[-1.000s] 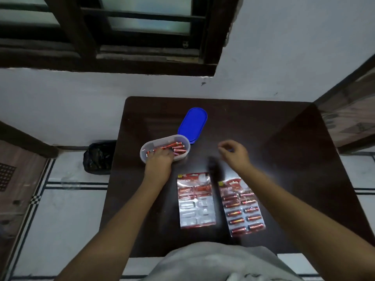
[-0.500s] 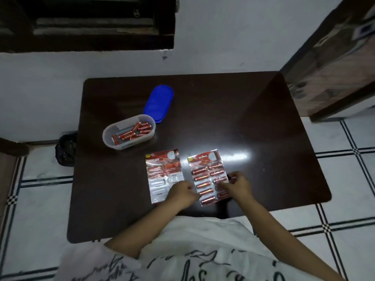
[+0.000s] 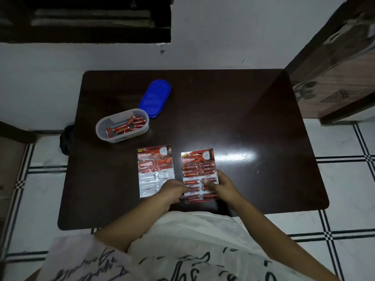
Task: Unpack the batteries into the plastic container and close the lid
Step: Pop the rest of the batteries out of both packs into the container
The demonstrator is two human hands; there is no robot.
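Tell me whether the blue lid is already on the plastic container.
No: the blue lid lies on the table beside the plastic container, whose top is open over loose batteries.

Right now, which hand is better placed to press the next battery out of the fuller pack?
Right, probably. The right hand has its thumb on the right column of the fuller pack, fingers round its edge, while the left hand pinches the opposite edge and steadies it.

Worn on the head, looking forward and steeply down onto a dark table (image 3: 243, 122) from close above its near edge; wide-angle, taking in the white wall (image 3: 223, 37) behind and tiled floor (image 3: 345, 179) alongside.
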